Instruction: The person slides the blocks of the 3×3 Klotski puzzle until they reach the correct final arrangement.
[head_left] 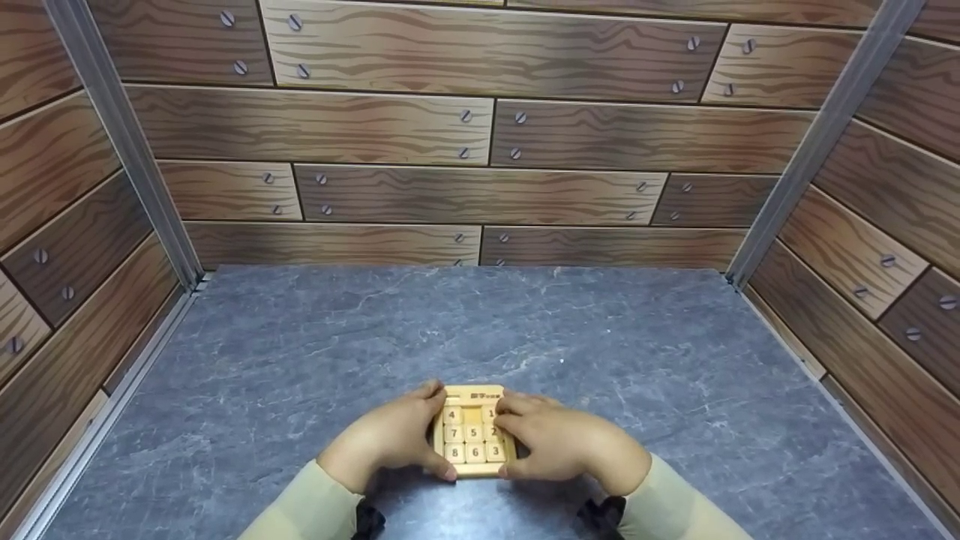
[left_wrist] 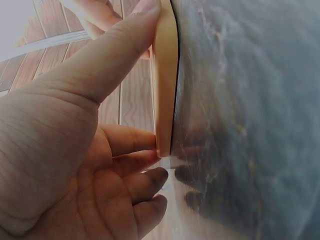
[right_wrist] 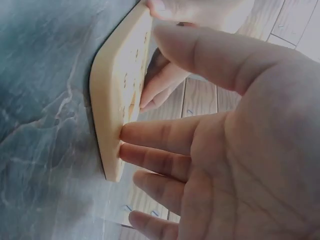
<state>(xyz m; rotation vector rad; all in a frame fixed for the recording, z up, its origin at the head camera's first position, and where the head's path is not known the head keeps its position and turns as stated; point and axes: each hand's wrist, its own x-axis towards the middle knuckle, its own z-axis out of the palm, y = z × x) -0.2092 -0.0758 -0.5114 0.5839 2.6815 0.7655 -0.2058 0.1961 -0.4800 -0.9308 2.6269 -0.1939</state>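
A wooden sliding number puzzle [head_left: 474, 469] lies flat on the table, its pale square tiles [head_left: 473, 433] numbered in dark print. The top row reads 4, a gap, then 1; below come 7, 5, 2 and 8, 6, 3. My left hand [head_left: 397, 435] holds the left side, thumb at the near corner and fingertips at the far one. In the left wrist view its thumb [left_wrist: 127, 40] lies on the frame's edge. My right hand [head_left: 562, 442] reaches over the right side with nearly straight fingers [right_wrist: 155, 135], fingertips at the right column, partly covering 1 and 2. Its thumb is by the near right corner.
The puzzle sits near the front of a grey marbled table [head_left: 375, 330]. Wood-patterned panels [head_left: 480, 135] wall in the back and both sides, with metal posts [head_left: 810, 150] at the rear corners.
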